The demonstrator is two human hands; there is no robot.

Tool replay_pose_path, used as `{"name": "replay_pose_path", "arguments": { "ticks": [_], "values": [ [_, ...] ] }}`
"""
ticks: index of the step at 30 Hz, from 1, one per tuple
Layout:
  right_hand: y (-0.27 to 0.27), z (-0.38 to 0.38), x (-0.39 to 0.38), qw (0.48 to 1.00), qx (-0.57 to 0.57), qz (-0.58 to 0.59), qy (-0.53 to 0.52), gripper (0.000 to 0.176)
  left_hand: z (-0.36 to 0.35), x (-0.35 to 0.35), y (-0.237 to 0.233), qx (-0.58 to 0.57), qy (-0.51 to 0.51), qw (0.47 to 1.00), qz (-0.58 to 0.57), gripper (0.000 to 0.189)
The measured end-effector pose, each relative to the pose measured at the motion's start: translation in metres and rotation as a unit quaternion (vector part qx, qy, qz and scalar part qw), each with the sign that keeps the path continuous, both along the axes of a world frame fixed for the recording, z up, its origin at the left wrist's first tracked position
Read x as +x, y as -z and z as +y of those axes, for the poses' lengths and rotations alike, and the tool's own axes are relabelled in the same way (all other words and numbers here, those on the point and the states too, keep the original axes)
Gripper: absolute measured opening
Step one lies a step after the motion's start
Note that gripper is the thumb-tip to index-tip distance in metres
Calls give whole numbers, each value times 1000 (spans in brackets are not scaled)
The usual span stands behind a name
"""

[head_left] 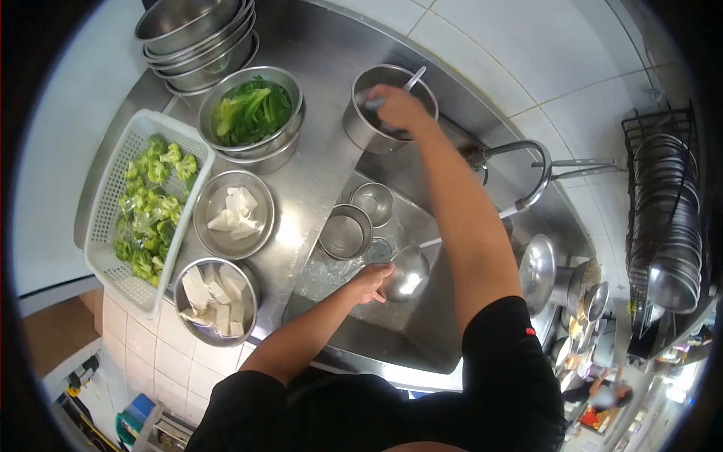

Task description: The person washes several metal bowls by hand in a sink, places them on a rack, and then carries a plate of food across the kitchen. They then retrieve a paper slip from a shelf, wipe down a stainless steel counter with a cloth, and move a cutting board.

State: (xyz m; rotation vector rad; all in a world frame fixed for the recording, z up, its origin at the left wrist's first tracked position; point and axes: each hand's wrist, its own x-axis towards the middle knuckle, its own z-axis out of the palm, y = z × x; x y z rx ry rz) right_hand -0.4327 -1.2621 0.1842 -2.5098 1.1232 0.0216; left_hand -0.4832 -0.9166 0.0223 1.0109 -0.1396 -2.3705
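My left hand (369, 285) grips the edge of a rounded steel bowl (407, 274) over the sink (384, 328). A thin pale streak runs from the bowl's upper rim toward the faucet (536, 181), passing behind my right forearm. Farther up, my right hand (399, 110), blurred by motion, is closed over the mouth of a deep steel pot (370, 138). Something greyish shows at its fingers, but I cannot tell what it is. Close by, a pale utensil handle (415, 77) leans out over the pot's rim. Two small steel containers (346, 234) (373, 203) sit in the sink.
Left on the counter stand a white basket (98, 233) of broccoli (154, 203), a bowl of leafy greens (252, 111), and two bowls with white tofu-like pieces (236, 213) (216, 300). Stacked bowls (199, 41) rise behind. At right hangs a rack (663, 226) of dishes; a person (602, 393) is beyond.
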Motion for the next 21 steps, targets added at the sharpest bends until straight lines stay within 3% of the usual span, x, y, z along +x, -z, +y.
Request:
{"name": "replay_pose_path", "arguments": {
  "ticks": [1, 3, 4, 5, 6, 7, 8, 9, 12, 16, 17, 18, 19, 21],
  "values": [
    [-16, 4, -9, 1000, -1, -2, 10, 43, 1, 6, -8, 2, -28, 1000, -7, 64],
    [-56, 27, -38, 973, -3, -208, 102, 38, 3, 12, -19, 19, -74, 997, -4, 70],
    [-72, 48, -55, 971, -5, -208, 118, 38, 0, 22, -44, 17, -89, 996, -11, 76],
    [-86, 78, -75, 955, 27, -249, 161, 36, 1, 22, -37, -102, -54, 989, -97, 81],
    [-91, 109, -95, 933, 58, -289, 205, 35, -6, 30, -56, -124, -43, 985, -114, 88],
    [-76, 141, -116, 937, -10, -294, 188, 32, -5, 30, -19, -408, 48, 865, -290, 77],
    [-49, 177, -136, 937, -76, -294, 171, 30, -17, 27, -41, -231, -33, 957, -174, 63],
    [-22, 220, -150, 942, -85, -252, 203, 27, -28, 25, -68, -37, -113, 991, -61, 49],
    [30, 295, -154, 927, -138, -241, 253, 21, -42, 22, -80, -76, -79, 993, -51, 41],
    [83, 256, -217, 911, -220, -102, 335, 21, -8, 5, -103, -169, -20, 969, -181, 32],
    [89, 247, -240, 842, -1, -264, 471, 23, -1, 8, -110, -182, -16, 970, -163, 31],
    [100, 249, -256, 690, 214, -408, 559, 26, 6, 10, -111, -186, -3, 968, -165, 31],
    [123, 261, -265, 481, 373, -563, 559, 32, 11, 13, -111, -208, -25, 970, -120, 32],
    [145, 306, -249, 313, 438, -665, 519, 39, 11, 10, -108, -231, -45, 969, -72, 35]
  ]
}}
